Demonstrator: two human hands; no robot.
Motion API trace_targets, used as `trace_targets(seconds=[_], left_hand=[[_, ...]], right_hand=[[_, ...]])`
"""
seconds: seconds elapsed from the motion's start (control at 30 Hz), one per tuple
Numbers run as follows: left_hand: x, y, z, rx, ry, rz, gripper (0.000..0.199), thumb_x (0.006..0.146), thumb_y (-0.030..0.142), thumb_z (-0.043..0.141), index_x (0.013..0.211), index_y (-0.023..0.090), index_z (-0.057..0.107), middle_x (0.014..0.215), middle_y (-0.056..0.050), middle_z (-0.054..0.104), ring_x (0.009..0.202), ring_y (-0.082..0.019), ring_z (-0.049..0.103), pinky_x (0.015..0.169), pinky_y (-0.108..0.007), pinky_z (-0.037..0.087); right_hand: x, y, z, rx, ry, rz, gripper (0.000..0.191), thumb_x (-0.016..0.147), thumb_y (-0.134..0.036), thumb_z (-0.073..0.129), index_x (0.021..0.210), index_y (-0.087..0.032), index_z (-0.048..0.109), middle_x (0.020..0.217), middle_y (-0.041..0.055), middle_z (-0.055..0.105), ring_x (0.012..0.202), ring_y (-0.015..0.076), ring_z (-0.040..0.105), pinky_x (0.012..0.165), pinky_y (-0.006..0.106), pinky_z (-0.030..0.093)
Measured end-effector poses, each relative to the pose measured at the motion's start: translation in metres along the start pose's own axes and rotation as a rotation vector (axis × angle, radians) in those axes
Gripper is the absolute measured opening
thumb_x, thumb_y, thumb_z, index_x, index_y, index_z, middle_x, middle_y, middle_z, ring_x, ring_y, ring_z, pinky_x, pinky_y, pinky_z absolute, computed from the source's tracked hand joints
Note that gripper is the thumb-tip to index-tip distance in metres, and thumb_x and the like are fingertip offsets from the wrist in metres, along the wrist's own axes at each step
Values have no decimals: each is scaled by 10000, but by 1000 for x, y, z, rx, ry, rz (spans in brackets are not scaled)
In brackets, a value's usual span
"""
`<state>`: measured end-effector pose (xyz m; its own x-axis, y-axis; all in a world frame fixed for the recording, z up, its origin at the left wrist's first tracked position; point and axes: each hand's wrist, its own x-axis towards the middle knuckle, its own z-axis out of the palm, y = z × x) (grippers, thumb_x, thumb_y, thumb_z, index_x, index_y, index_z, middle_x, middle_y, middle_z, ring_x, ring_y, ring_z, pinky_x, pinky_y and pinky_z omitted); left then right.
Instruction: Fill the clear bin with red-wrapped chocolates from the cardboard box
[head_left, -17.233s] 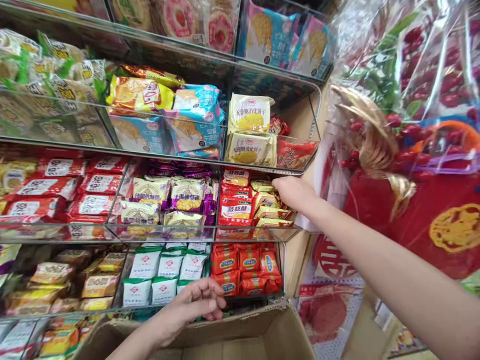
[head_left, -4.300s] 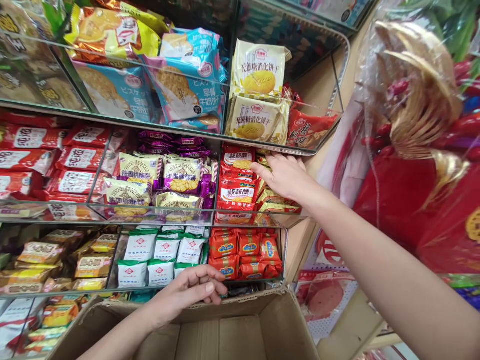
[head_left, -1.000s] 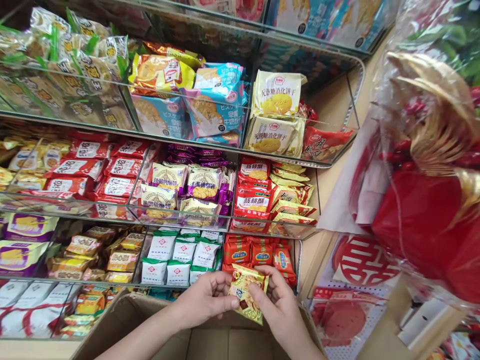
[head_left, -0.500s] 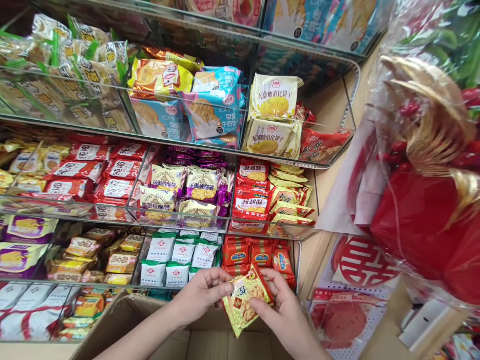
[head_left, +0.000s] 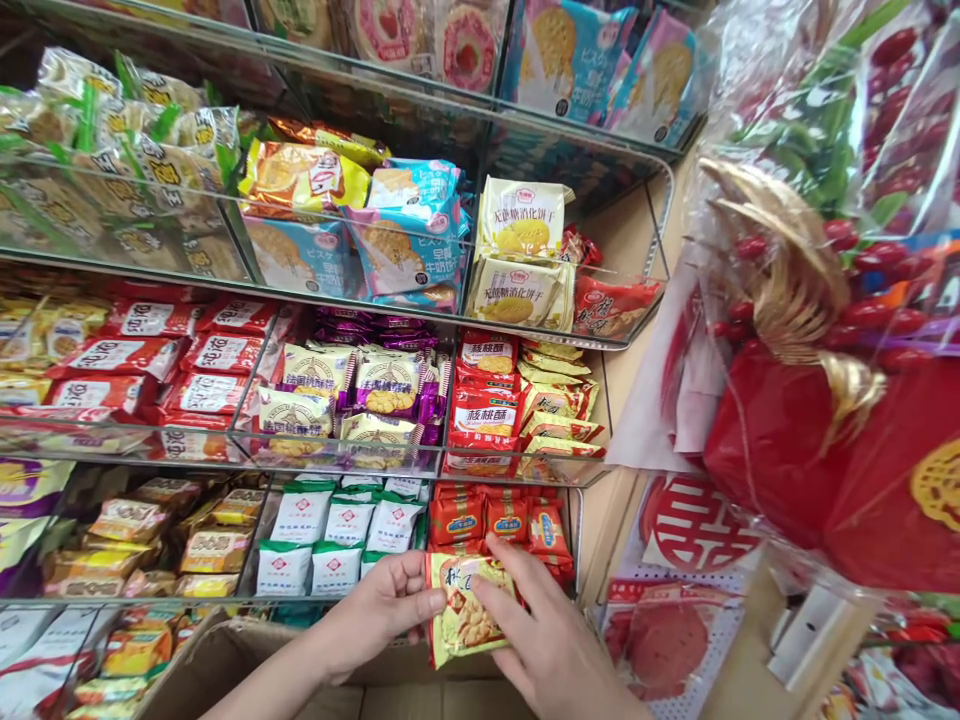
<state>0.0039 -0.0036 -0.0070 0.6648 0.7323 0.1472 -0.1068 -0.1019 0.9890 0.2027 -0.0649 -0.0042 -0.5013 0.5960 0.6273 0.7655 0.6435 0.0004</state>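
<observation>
A yellow snack packet point(head_left: 466, 632) with red edges and a picture of nuts or biscuits faces me at the lower middle. My left hand point(head_left: 401, 605) pinches its left edge between thumb and fingers. On the right, my right hand point(head_left: 529, 615) lies over the packet's side, its fingers across the front. Just behind it sit red packets point(head_left: 506, 517) in the lowest glass bin. Similar yellow packets point(head_left: 559, 400) are stacked one bin higher, beside red and white packets point(head_left: 484, 410).
Tiered glass-fronted shelves point(head_left: 337, 455) hold several kinds of wrapped biscuits. Below my hands is an open cardboard box point(head_left: 202, 665). Red decorations in clear plastic point(head_left: 795, 440) hang close on the right, above a red paper ornament point(head_left: 694, 525).
The packet has turned more upright and moved slightly left. My right hand's fingers have shifted over its front. The view has swung a little to the right.
</observation>
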Motion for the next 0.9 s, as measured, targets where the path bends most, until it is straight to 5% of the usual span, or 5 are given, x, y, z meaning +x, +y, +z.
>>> trace_targets(seconds=[0.2,0.33,0.5,0.9], left_hand=[[-1,-2,-2,-137,46,33,272,784,382,428,729,130,513,594,-24,574,506,-87,490,469,-194,341],[-2,-1,-4,-145,28,26,246,790,367,424,806,134,504,707,-68,613,592,-118,537,524,-218,354],[-3,0,-6,-51,-34,2,217,760,339,488,832,134,503,755,-78,618,635,-133,548,554,-238,357],[-6,1,-6,-4,-40,21,195,741,308,525,844,144,499,765,-63,618,646,-126,542,578,-247,365]], right_hand=[[5,7,-18,-162,101,-238,544,707,-99,458,1234,-113,320,1221,135,399,1134,229,336,902,373,368],[20,17,-44,-184,353,-59,589,740,-128,451,1278,-200,224,1281,85,317,1139,238,333,910,425,348],[60,40,-76,-214,678,158,475,750,-244,477,1208,-179,368,1235,83,390,1106,222,383,928,400,340],[106,73,-90,-216,686,203,223,741,-223,471,954,-166,438,1160,119,451,1076,203,410,865,376,366]])
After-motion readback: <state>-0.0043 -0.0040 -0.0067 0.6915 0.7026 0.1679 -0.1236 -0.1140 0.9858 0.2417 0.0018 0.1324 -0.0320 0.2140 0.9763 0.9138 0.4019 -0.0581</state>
